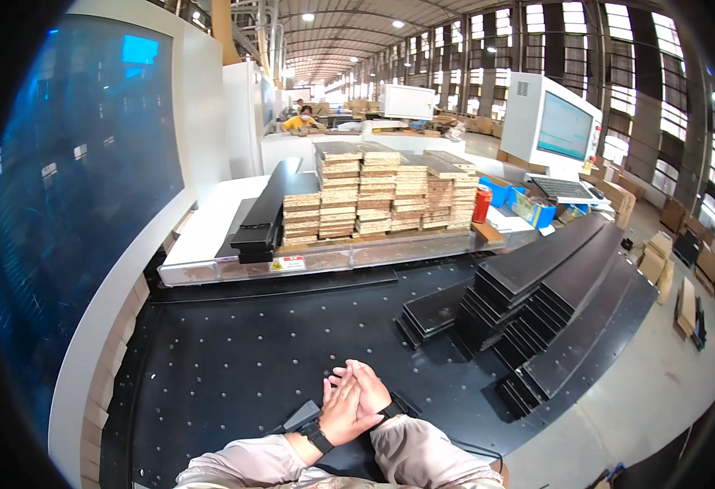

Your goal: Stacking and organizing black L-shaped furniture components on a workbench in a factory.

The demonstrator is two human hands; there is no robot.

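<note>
My left hand (343,411) and my right hand (367,385) lie against each other at the near edge of a black perforated table (235,359). The fingers are stretched out and hold nothing. Each wrist wears a dark band. Under the hands lies a flat dark grey object (300,417); I cannot tell what it is. The nearest workpieces are a small stack of black panels (432,314) and, right of it, fanned stacks of long black panels (561,301).
Stacked chipboard strips (374,196) and a pile of long black boards (264,213) sit on the white machine bed behind. A red can (481,204), blue bins, a keyboard (561,189) and a monitor (565,126) stand at the right. A person in yellow (300,122) works far back.
</note>
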